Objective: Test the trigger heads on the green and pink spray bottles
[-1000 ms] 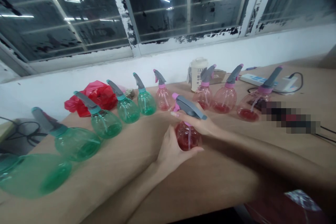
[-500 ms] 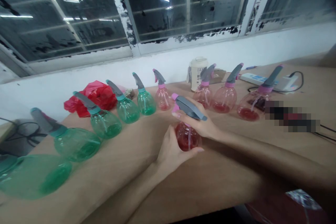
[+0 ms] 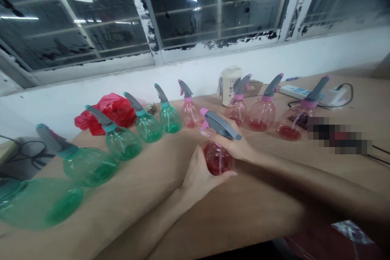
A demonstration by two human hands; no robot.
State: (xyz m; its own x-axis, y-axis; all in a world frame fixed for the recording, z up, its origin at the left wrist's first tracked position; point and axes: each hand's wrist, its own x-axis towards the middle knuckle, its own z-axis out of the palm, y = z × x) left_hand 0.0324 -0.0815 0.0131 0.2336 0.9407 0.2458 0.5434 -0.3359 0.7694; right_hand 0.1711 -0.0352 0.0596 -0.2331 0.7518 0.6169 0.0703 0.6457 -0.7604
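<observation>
I remotely monitored the red spray bottle [image 3: 219, 160], its long axis rising from the left hand [image 3: 198, 175], fingers curled around its body, to the right hand [image 3: 235, 144], fingers gripping its neck.

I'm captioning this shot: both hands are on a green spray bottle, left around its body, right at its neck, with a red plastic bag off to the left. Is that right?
One fix: the held spray bottle is pink, not green, as the head view shows. The left hand is around its body, the right hand at its neck, and the red plastic bag is off to the left.
</observation>
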